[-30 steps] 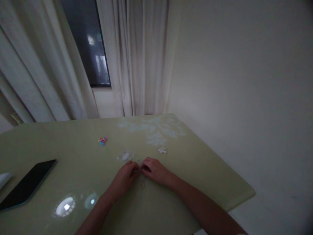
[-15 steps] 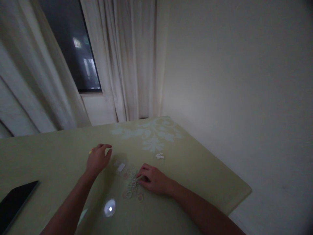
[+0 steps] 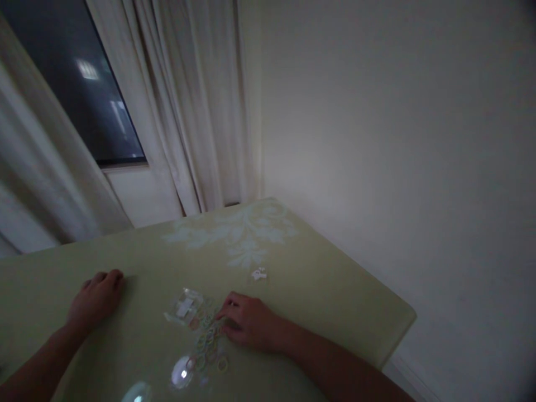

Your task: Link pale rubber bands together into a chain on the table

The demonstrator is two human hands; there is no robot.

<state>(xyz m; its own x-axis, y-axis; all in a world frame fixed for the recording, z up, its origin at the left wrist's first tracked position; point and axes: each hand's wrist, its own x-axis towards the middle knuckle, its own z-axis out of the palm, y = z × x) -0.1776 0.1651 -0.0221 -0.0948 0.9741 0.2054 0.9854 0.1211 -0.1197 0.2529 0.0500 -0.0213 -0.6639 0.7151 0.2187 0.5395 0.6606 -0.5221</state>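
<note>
My right hand point(image 3: 249, 324) rests at the right side of a loose pile of small pale rings point(image 3: 207, 338), which look like little elastic bands. Its thumb and forefinger are apart, and the fingertips touch the near rings. A tiny white spot shows by its curled fingers; I cannot tell what it is. Just behind the pile lies a clear plastic packet point(image 3: 186, 306) with a white label. Well to the left, my left hand point(image 3: 96, 298) is down at the tabletop with its fingers curled under. Whatever it may hold is hidden.
Small white pieces point(image 3: 259, 273) lie beyond my right hand on the green tabletop point(image 3: 335, 312). Bright round spots point(image 3: 183, 373) shine near the front. Curtains point(image 3: 201, 111) and a dark window stand behind; a pale wall point(image 3: 377, 139) runs along the right.
My left hand has moved left and down to the tabletop, and its fingers have curled in. My right hand stays by the rings. The view has turned somewhat to the right.
</note>
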